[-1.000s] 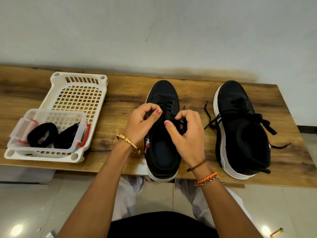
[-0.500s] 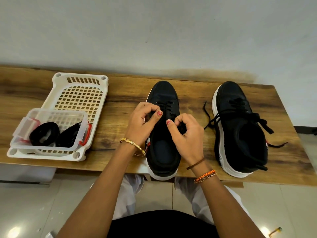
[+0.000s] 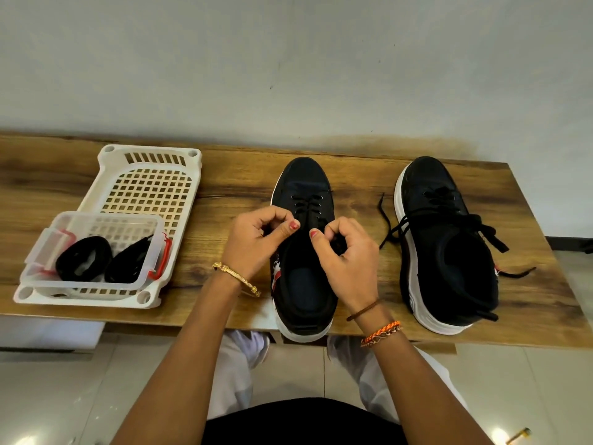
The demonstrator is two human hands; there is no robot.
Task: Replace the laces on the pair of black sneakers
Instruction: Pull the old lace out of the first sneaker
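My left hand (image 3: 256, 242) and right hand (image 3: 348, 252) curl over the near sneaker (image 3: 305, 274), pinching its black lace (image 3: 307, 205). Right of them sits the white-soled second sneaker (image 3: 446, 248); left, a slotted plastic basket (image 3: 150, 194) on the wooden counter (image 3: 231, 184).

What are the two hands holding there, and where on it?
Both the left hand and right hand pinch the black lace of the middle black sneaker, near its upper eyelets.

Basket (image 3: 150, 162) left of two sneakers (image 3: 305, 184) on bench (image 3: 231, 175)
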